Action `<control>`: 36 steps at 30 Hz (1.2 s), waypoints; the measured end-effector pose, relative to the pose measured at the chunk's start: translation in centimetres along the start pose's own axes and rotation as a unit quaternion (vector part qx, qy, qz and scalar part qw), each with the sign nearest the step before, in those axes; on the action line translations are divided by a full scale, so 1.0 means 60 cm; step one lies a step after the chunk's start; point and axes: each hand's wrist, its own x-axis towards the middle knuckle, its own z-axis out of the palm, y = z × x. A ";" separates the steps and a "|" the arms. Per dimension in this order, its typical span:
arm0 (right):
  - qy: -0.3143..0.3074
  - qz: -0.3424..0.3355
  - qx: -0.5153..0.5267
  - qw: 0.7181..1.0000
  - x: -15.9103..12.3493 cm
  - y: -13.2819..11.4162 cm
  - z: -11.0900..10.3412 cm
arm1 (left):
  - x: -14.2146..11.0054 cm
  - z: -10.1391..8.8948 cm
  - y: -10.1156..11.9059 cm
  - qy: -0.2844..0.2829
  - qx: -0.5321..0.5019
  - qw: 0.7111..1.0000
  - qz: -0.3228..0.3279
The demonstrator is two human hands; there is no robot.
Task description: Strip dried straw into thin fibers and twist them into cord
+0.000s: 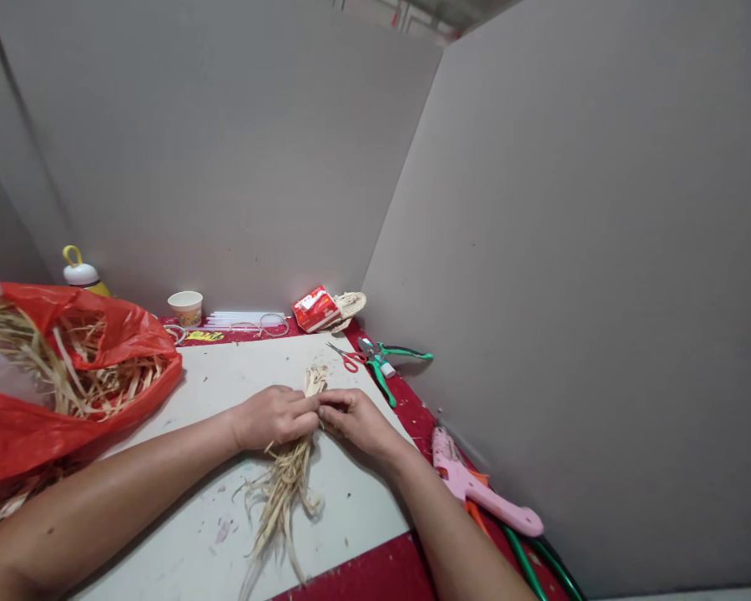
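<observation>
A bundle of pale dried husk strips (288, 480) lies on the white board, its folded, tight end pointing away from me and its loose ends spread toward me. My left hand (277, 417) is closed around the bundle just below the folded end. From the other side, my right hand (358, 424) meets it, thumb and forefinger pinched together against the bundle beside the left fingertips. Whatever sits between those right fingertips is hidden or too small to make out.
At left, a red plastic bag (156, 392) holds more dried strips. A paper cup (186, 309), white sticks (244, 320) and a red packet (316, 309) line the back. Red scissors (350, 361), green-handled pliers (380, 376) and a pink glue gun (476, 488) lie along the right wall.
</observation>
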 end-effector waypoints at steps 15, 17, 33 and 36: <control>0.071 0.030 0.127 0.989 -0.001 -0.011 0.015 | -0.011 0.005 -0.008 0.101 0.116 0.987 0.040; 0.055 0.019 0.128 0.990 -0.001 -0.010 0.013 | -0.011 0.005 -0.009 0.100 0.132 0.985 0.042; 0.057 0.027 0.114 0.991 -0.005 -0.019 0.018 | -0.009 0.000 -0.001 0.141 0.108 0.982 0.070; 0.059 0.027 0.121 0.990 -0.007 -0.023 0.018 | -0.010 0.001 -0.001 0.151 0.090 0.983 0.057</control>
